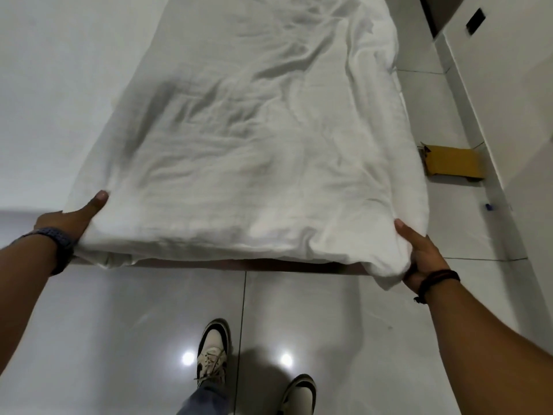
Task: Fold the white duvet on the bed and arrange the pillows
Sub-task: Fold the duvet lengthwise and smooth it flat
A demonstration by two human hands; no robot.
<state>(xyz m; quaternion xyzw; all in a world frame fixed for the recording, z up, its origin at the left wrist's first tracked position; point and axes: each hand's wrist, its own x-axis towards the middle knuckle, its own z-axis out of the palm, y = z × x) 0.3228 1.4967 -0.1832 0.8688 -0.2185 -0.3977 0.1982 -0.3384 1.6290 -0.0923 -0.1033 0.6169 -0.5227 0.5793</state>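
Here we are at the foot of the bed (pixel 299 266), and the duvet (pixel 254 151) lies spread along its full length, rumpled, running away toward the top of the view. Both hands are on the near end, well apart. The left hand (pixel 70 218) pinches the left corner, thumb on top, fingers tucked under the cloth. The right hand (pixel 420 256) clamps the right corner the same way, where the fabric bunches and droops over the edge.

This looks like the start of a lengthwise fold. To do it well, I'd say keep both corners level, lift together so the edge stays taut, and carry it straight up the bed to meet the far end, squaring corners before letting go. The right corner wants gathering first; that sagging bunch could skew the fold.

Room now. Left side, the duvet runs close along a plain wall (pixel 59 85), so no walking there. Right side, a strip of tiled floor (pixel 419 109) is open, though a cardboard box (pixel 454 164) sits beside the bed. Behind, the floor looks clear around the shoes (pixel 214 351). No pillows in view.
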